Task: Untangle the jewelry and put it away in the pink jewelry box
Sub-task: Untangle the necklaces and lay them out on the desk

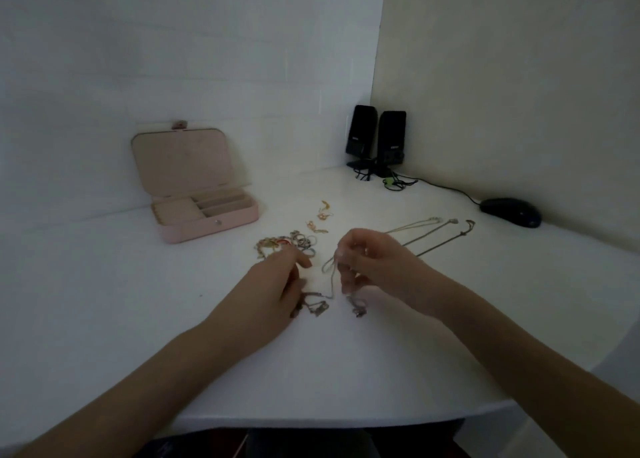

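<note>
Right hand (367, 263): fingers curled, pinching a thin silver chain (330, 274) lifted off the desk (346, 360).
Left hand (277, 284): fingers bent onto the tangled end of that chain; grip unclear.
Ring pile (291, 244): just right of the pink jewelry box (204, 211), beyond the left hand.
Pink jewelry box: lid open, on the desk.
Straight necklaces (433, 232): well right of the box.
Speakers (375, 139): far right of the box, in the corner.
</note>
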A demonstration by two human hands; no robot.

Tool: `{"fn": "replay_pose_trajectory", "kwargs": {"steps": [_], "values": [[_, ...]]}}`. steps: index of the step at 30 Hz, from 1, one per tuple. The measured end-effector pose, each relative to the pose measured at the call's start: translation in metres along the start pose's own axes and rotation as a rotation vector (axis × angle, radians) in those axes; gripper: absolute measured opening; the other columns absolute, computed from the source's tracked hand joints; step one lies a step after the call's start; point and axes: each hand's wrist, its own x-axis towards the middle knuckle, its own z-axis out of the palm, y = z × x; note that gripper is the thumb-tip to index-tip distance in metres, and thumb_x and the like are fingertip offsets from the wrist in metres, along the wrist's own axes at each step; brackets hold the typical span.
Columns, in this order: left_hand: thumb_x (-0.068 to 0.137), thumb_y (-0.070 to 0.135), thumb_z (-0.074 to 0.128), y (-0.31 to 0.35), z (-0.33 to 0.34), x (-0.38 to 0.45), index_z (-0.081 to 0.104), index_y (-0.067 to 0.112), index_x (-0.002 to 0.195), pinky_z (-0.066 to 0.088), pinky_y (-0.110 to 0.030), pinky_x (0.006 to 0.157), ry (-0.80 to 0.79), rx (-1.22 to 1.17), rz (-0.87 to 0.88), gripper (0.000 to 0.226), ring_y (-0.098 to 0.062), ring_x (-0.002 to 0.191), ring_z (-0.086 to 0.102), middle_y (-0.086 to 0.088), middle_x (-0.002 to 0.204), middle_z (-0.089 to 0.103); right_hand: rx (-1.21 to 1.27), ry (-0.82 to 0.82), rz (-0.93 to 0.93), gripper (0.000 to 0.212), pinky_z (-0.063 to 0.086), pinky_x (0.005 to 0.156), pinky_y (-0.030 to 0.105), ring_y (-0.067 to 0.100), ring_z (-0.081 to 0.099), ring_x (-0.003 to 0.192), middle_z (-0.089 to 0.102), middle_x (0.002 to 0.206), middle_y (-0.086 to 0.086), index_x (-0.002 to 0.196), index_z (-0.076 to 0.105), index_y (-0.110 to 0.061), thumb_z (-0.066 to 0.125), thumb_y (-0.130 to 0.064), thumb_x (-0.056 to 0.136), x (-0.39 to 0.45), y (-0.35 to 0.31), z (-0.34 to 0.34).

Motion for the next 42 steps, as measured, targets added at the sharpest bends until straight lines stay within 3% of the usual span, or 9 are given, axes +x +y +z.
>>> {"fn": "replay_pose_trajectory", "kwargs": {"steps": [2,7,10,12,16,21,29,36,42], "values": [[0.094,0.013,0.048,0.000,-0.004,0.001,0.047,0.025,0.099,0.043,-0.022,0.065,0.085,-0.146,-0.138,0.013,-0.005,0.073,0.055,0.006,0.078,0.057,0.193,0.019,-0.014,0.013,0.050,0.057,0.024,0.014,0.055,0.054,0.052,0.063,0.002,0.084,0.049,-0.007,0.052,-0.015,0.095,0.003,-0.007,0.002],[0.094,0.004,0.047,0.001,-0.010,0.013,0.049,0.018,0.093,0.053,-0.022,0.076,0.283,-0.792,-0.426,0.014,-0.012,0.079,0.066,-0.004,0.082,0.062,0.165,0.099,-0.050,0.016,0.045,0.056,0.021,0.010,0.050,0.054,0.053,0.064,-0.001,0.081,0.051,-0.009,0.052,-0.019,0.094,0.009,-0.014,0.007],[0.092,-0.008,0.040,0.003,-0.013,0.015,0.051,0.014,0.095,0.051,-0.018,0.059,0.240,-0.991,-0.478,0.025,-0.007,0.060,0.060,-0.011,0.079,0.057,0.219,0.075,-0.051,0.019,0.044,0.058,0.022,0.010,0.047,0.057,0.049,0.067,0.001,0.077,0.052,-0.012,0.052,-0.019,0.095,0.014,-0.018,0.011],[0.092,-0.010,0.037,0.006,-0.014,0.013,0.056,0.013,0.094,0.040,-0.016,0.048,0.162,-0.983,-0.492,0.030,-0.008,0.055,0.049,-0.007,0.081,0.059,0.201,0.055,-0.061,0.018,0.044,0.058,0.023,0.009,0.046,0.057,0.048,0.067,0.001,0.078,0.054,-0.013,0.054,-0.020,0.094,0.019,-0.023,0.018],[0.091,0.008,0.052,0.014,-0.019,0.010,0.065,0.009,0.089,0.032,-0.016,0.049,0.044,-0.939,-0.454,0.013,-0.005,0.056,0.046,0.000,0.072,0.063,0.059,0.085,-0.131,0.014,0.041,0.051,0.019,0.007,0.046,0.050,0.056,0.060,-0.001,0.081,0.058,-0.011,0.060,-0.020,0.091,0.026,-0.032,0.032],[0.082,0.011,0.066,0.009,-0.021,0.009,0.066,0.010,0.072,0.036,-0.010,0.048,0.114,-0.818,-0.353,0.011,-0.002,0.049,0.048,0.000,0.060,0.059,-0.037,0.139,-0.176,0.015,0.039,0.045,0.015,0.007,0.044,0.043,0.054,0.051,0.000,0.081,0.058,-0.008,0.065,-0.020,0.087,0.030,-0.031,0.038],[0.093,0.017,0.051,-0.006,-0.022,0.015,0.057,0.015,0.064,0.033,-0.017,0.051,0.233,-0.678,-0.432,0.029,0.003,0.044,0.045,0.012,0.048,0.054,0.085,0.128,-0.098,0.015,0.034,0.047,0.021,0.010,0.039,0.046,0.048,0.052,-0.003,0.078,0.055,-0.014,0.061,-0.020,0.090,0.031,-0.020,0.026],[0.084,-0.012,0.041,0.002,-0.015,0.010,0.065,0.011,0.094,0.040,-0.008,0.052,0.063,-0.711,-0.376,0.035,0.003,0.054,0.051,-0.001,0.076,0.062,0.265,0.095,-0.253,0.012,0.033,0.045,0.020,0.011,0.043,0.050,0.056,0.066,0.003,0.091,0.055,-0.012,0.045,-0.007,0.097,0.028,-0.020,0.027],[0.081,0.024,0.067,0.001,-0.009,0.009,0.069,0.035,0.082,0.050,-0.024,0.063,-0.021,-0.521,-0.208,0.011,-0.013,0.072,0.058,0.008,0.082,0.059,0.349,0.078,-0.325,0.014,0.034,0.044,0.018,0.011,0.048,0.054,0.063,0.076,0.000,0.100,0.053,-0.014,0.046,-0.004,0.095,0.024,-0.027,0.020]]}}
